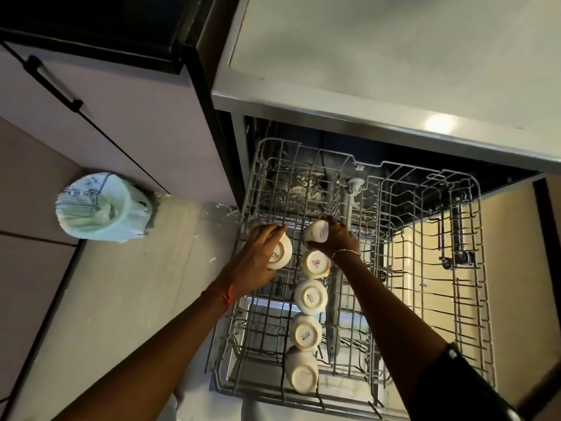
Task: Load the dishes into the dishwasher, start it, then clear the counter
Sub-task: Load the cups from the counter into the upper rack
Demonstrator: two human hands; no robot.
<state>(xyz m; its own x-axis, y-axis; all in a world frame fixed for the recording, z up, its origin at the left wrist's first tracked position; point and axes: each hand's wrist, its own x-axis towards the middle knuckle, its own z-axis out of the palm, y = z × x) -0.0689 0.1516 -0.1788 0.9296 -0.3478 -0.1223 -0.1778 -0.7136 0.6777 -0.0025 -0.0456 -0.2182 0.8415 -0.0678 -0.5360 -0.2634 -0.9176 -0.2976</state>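
- Bagged bin [103, 208] stands left of wire rack [425, 314].
- Four glossy white cups [311, 296] sit inverted.
- Left hand [258, 253] fingers [273, 231] clasp fifth cup [282, 253]; right hand [338, 240] clasps sixth cup [317, 235].

- Dishwasher [238, 153]: open, steel-framed, dark inside.
- Upper rack [425, 268]: grey wire, pulled fully out of the dishwasher; right half bare, cups along its left-centre column.
- Cup, first in row [315, 263]: white, upside down, printed base up.
- Cup, second [311, 296]: white, inverted, just nearer than the first.
- Cup, third [305, 332]: same, inverted.
- Cup, fourth [301, 372]: nearest, tipped on its side towards the rack's front edge.
- Cup at far end [315, 235]: white, tilted, gripped by the right hand [337, 241].
- Cup at left [279, 253]: white, tilted, base showing, held by the left hand [258, 247] over the rack's left column.
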